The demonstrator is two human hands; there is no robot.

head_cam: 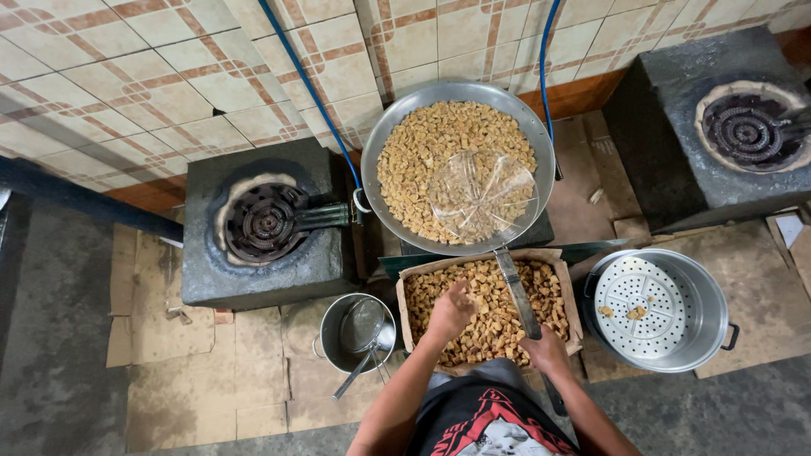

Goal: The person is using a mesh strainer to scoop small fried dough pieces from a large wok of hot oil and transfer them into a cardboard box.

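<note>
While the left hand (pixel 452 311) digs, fingers curled, into the brown cardboard box of golden fried cubes (pixel 490 308), the right hand (pixel 545 348) is clamped on the long handle of a round wire skimmer (pixel 481 196) resting over the wide steel wok of cubes (pixel 422 152). A tilt could spill cubes onto the floor. The perforated steel strainer pot (pixel 655 308) and black gas burner (pixel 266 224) crowd either side.

The place is a small-scale cooking workshop at floor level. Two concrete stove blocks hold gas burners (pixel 269 221) (pixel 748 131), fed by blue hoses (pixel 308 84) that run down a tiled wall (pixel 152 76). A wide metal pan (pixel 405 114) of fried cubes sits between the blocks. Flattened cardboard (pixel 169 338) covers the floor. A perforated steamer pot (pixel 705 338) and a small pot with a strainer (pixel 359 333) stand on it.
</note>
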